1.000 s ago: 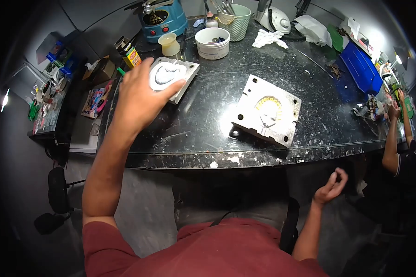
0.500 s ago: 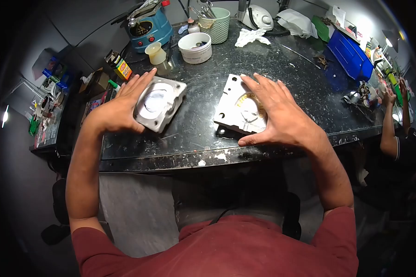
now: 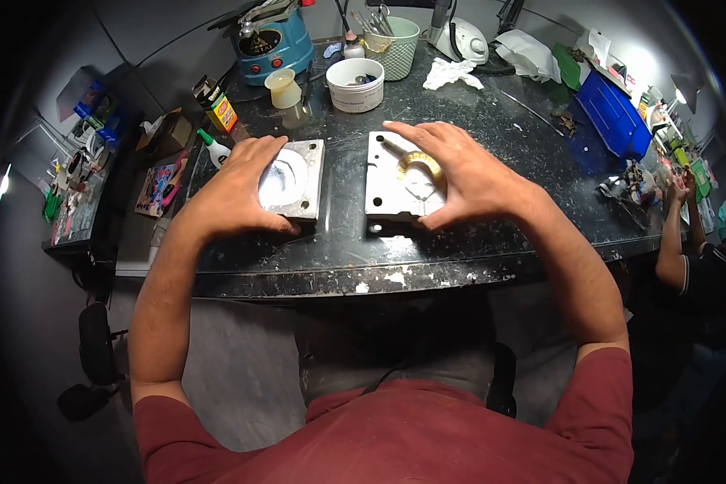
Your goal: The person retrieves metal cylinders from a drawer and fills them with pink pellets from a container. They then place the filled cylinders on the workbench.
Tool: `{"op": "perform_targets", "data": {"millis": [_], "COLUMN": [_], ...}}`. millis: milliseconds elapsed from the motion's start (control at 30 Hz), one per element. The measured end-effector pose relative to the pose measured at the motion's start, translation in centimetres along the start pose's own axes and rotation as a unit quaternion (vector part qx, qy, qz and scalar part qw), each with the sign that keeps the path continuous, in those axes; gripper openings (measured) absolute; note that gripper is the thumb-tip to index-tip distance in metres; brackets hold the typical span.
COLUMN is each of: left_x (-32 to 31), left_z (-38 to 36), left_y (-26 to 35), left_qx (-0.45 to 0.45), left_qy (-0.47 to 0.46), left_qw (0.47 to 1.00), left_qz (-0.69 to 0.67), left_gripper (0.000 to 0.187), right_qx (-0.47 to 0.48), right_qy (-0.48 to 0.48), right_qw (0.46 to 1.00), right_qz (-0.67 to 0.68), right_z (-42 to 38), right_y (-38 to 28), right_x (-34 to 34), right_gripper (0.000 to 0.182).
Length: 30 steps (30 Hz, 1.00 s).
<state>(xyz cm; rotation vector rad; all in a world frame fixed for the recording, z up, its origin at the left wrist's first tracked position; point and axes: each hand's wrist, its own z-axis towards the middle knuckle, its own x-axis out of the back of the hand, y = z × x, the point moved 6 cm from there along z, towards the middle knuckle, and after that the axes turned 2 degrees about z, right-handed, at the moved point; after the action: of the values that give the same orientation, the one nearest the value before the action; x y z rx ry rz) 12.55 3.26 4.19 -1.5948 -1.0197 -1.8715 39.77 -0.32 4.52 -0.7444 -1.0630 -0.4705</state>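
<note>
My left hand [image 3: 235, 192] is closed around the outer side of a grey metal mold half [image 3: 311, 179], thumb on the near edge and fingers along the far edge. A smooth, shiny round hollow faces up in it. My right hand [image 3: 484, 179] holds the other mold half [image 3: 379, 176] the same way from the right. That one has holes near its corners and a round cavity with a gold-coloured curved piece [image 3: 429, 164], partly covered by my fingers. The two blocks lie side by side, apart, inner faces up.
Behind the blocks stand a yellowish cup [image 3: 284, 90], a white tub [image 3: 355, 87], a green basket [image 3: 398, 56] and a blue machine [image 3: 270, 52]. A green-capped bottle [image 3: 212, 147] is beside my left hand. A blue bin [image 3: 613, 117] and another person's arm [image 3: 671, 242] are at right.
The left mold half has turned from a slant to nearly square and moved right. The right one has straightened and shifted slightly left, narrowing the gap between them.
</note>
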Motion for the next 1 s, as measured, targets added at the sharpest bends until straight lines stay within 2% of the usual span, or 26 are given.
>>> {"op": "perform_targets", "data": {"millis": [100, 233, 600, 667, 733, 800, 833, 867, 900, 933, 1000], "left_x": [0.2, 0.9, 0.5, 0.2, 0.6, 0.6, 0.8, 0.9, 0.8, 0.2, -0.2], "left_z": [-1.0, -2.2, -3.1, -3.4, -4.0, -5.1, -5.7, -6.4, -7.0, -7.6, -8.9], "left_y": [0.3, 1.3, 1.0, 1.0, 1.7, 2.2, 2.7, 3.3, 3.9, 4.4, 4.9], "left_qx": [0.000, 0.022, 0.046, 0.044, 0.041, 0.043, 0.039, 0.035, 0.038, 0.036, 0.058], "left_qy": [0.006, 0.008, 0.026, 0.026, 0.075, 0.092, 0.124, 0.154, 0.173, 0.173, 0.236], "left_qw": [1.000, 1.000, 0.998, 0.998, 0.996, 0.995, 0.991, 0.987, 0.984, 0.984, 0.970], "left_qz": [0.001, 0.000, -0.028, -0.025, 0.030, 0.014, 0.022, 0.030, 0.021, 0.020, 0.027], "left_gripper": [0.119, 0.117, 0.117, 0.122, 0.128, 0.130, 0.128, 0.125, 0.120, 0.120, 0.116], "right_qx": [0.005, 0.052, 0.045, 0.068, 0.067, -0.014, -0.029, -0.104, -0.129, -0.150, -0.197], "right_qy": [-0.031, -0.009, -0.011, -0.009, -0.024, -0.001, 0.048, 0.080, 0.131, 0.155, 0.207], "right_qw": [0.999, 0.998, 0.999, 0.998, 0.997, 0.997, 0.995, 0.986, 0.977, 0.974, 0.958], "right_qz": [0.020, 0.046, 0.014, 0.011, 0.021, 0.077, 0.083, 0.105, 0.105, 0.070, -0.022], "right_z": [1.7, 3.1, 3.2, 3.2, 3.3, 3.7, 4.0, 3.6, 3.6, 3.8, 4.3], "right_y": [-0.6, -0.7, -0.6, -0.8, -0.5, 2.4, 3.4, 5.1, 7.5, 10.0, 15.2], "right_x": [-0.2, -1.3, -2.1, -2.0, -1.4, -0.8, 0.4, 1.4, 2.1, 2.8, 3.7], "right_gripper": [0.111, 0.111, 0.114, 0.117, 0.117, 0.109, 0.097, 0.088, 0.084, 0.081, 0.076]}}
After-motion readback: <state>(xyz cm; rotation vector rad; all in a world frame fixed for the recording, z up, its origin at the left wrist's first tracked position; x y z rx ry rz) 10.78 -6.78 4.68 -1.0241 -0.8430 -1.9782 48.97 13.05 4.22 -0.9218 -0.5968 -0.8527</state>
